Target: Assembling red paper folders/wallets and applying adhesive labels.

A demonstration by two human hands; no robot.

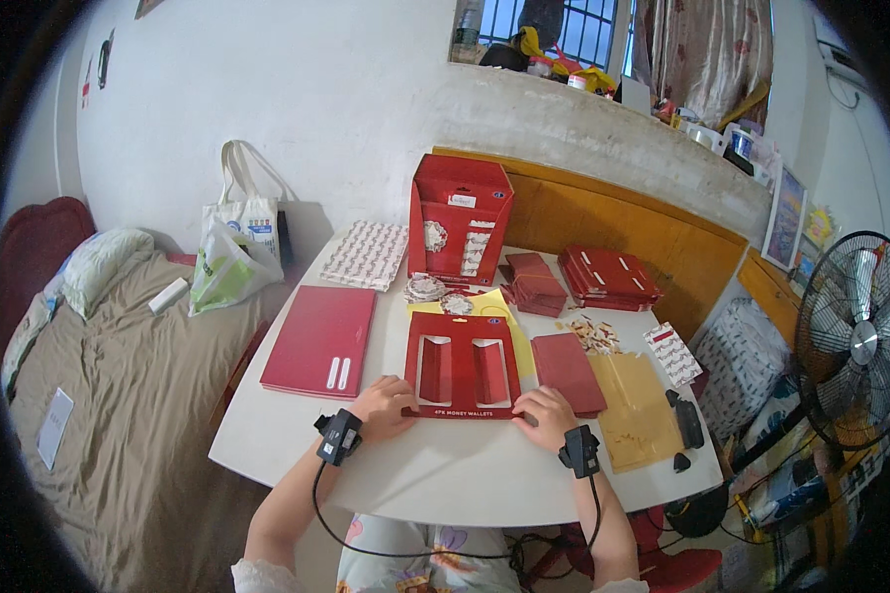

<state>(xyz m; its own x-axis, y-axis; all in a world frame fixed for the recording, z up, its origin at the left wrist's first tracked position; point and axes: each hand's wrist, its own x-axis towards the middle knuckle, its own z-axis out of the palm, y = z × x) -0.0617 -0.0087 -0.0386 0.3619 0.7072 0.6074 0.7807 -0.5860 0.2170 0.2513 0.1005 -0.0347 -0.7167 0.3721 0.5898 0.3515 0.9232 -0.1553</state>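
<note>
A red cardboard box with two cut-out windows (463,380) lies on the white table in front of me. My left hand (386,405) grips its lower left corner. At the lower right corner my right hand (546,413) holds it, with thumb and fingers closed on the edge. Through both windows I see the red inside. Under the box's far end lies a yellow sheet (509,326). Just right of the box is a stack of dark red card pieces (569,374). To the left rests a stack of large flat red cards (318,341).
A red display box (460,222) stands at the back, beside patterned white sheets (366,255). Red bundles (608,277), small scraps (593,336), a tan sheet (643,410) and a black tape dispenser-like object (686,423) fill the right. A fan (860,336) stands beyond the table.
</note>
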